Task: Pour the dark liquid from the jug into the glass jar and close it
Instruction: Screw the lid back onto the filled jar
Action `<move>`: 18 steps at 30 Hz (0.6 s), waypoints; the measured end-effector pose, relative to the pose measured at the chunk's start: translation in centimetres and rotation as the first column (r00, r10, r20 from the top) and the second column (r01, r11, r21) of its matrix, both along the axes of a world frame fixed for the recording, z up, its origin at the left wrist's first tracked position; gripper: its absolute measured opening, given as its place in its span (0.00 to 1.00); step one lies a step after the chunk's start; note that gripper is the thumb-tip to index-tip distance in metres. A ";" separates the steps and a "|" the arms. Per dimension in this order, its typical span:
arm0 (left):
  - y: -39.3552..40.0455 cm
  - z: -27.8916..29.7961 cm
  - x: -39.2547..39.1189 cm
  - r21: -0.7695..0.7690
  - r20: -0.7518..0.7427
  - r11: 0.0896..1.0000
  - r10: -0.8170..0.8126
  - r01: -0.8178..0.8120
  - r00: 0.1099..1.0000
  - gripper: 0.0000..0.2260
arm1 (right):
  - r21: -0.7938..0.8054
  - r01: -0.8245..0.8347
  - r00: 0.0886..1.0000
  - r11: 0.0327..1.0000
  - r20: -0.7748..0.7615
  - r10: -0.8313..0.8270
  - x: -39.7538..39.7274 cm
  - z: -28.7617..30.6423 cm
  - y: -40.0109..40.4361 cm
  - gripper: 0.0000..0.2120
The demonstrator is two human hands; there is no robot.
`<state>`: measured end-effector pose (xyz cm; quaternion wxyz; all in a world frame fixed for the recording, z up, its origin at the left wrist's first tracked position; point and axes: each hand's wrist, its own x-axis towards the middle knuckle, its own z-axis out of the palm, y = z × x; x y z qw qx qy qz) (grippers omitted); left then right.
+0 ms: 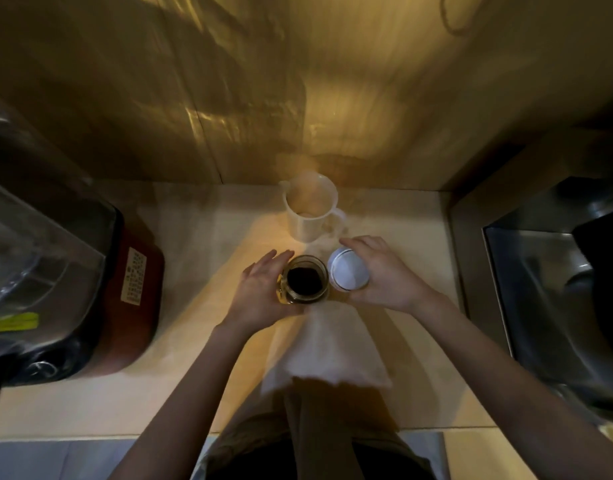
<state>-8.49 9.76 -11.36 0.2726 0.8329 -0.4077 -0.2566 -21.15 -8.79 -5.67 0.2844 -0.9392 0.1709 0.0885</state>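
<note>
A glass jar stands upright on the counter, its mouth uncovered and dark liquid visible inside. My left hand wraps its left side, fingers curved around the glass. My right hand holds a white round lid just to the right of the jar mouth, inner face tilted toward me and apart from the rim. Behind them, a translucent plastic jug sits upright near the wall, handle to the right, with only a little residue at its bottom.
A white cloth lies on the counter in front of the jar. A large blender with a dark red base fills the left side. A steel sink sits at the right. The wooden wall backs the counter.
</note>
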 end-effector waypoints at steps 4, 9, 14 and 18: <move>-0.2 -0.1 -0.2 -0.053 -0.009 0.998 0.031 -0.032 0.999 0.40 | 0.040 -0.001 0.999 0.999 0.040 0.000 0.4 1.6 0.9 0.45; 0.0 -0.2 -0.4 -0.110 -0.046 0.993 0.047 -0.052 0.998 0.39 | 0.174 -0.043 0.996 0.984 0.079 0.030 1.7 2.9 2.9 0.45; 0.2 -0.2 -0.8 -0.234 -0.235 0.962 0.082 -0.138 0.969 0.37 | -0.039 -0.210 0.978 0.977 -0.007 0.210 3.7 2.4 4.6 0.39; 0.2 -0.5 -1.0 -0.232 -0.313 0.954 0.111 -0.189 0.943 0.38 | -0.234 -0.322 0.947 0.917 -0.085 0.311 4.6 1.9 5.2 0.35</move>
